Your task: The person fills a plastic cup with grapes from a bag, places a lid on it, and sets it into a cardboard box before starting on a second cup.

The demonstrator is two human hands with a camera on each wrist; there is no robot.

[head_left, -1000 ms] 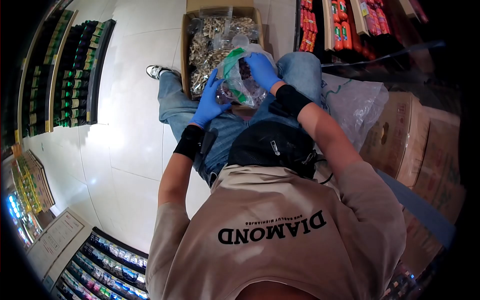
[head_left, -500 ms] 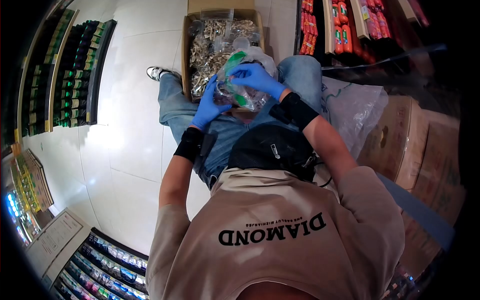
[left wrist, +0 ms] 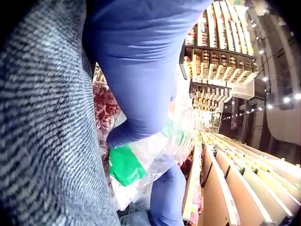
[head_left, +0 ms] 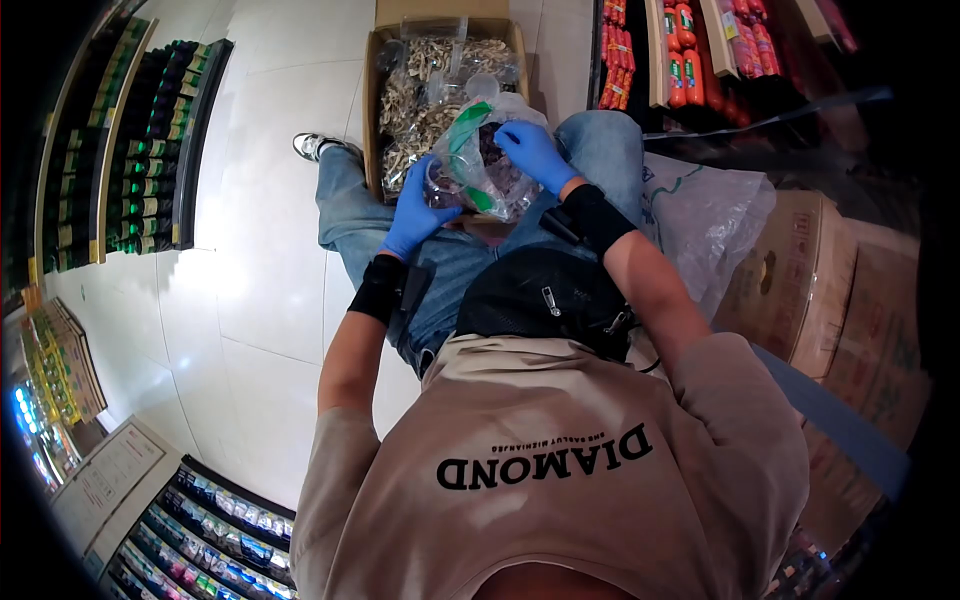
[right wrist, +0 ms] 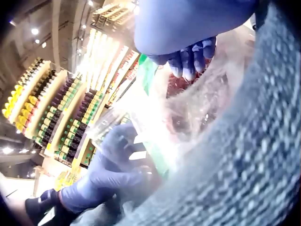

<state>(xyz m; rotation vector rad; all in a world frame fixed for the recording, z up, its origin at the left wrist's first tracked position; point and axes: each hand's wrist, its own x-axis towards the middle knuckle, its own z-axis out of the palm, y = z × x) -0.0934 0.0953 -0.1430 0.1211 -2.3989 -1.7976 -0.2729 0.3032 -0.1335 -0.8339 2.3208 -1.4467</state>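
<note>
A clear plastic bag (head_left: pixel 505 190) with a green band sits open between the person's legs, holding dark red dried pieces (right wrist: pixel 181 84). The gloved left hand (head_left: pixel 418 212) curves its thumb and fingers round a clear plastic tub (head_left: pixel 443 183) at the bag's left side. Dark pieces show through the tub's wall. The gloved right hand (head_left: pixel 530 152) reaches into the bag's mouth from the right. In the right wrist view its bent fingers (right wrist: pixel 188 66) come down at the red pieces; its thumb is hidden, so I cannot tell whether it grips any.
Beyond the bag stands an open cardboard box (head_left: pixel 372 110) of clear bags of dried mushrooms (head_left: pixel 430 65), with a round clear lid (head_left: pixel 481 87) on top. Empty-looking plastic sheeting (head_left: pixel 710 205) and cartons (head_left: pixel 780 270) lie right. Shelves (head_left: pixel 160 150) stand left; red sausages (head_left: pixel 685 70) upper right.
The right hand moved from the bag's mouth left over the tub, fingertips together, then back right into the bag. The left hand has stayed almost still at the tub.
</note>
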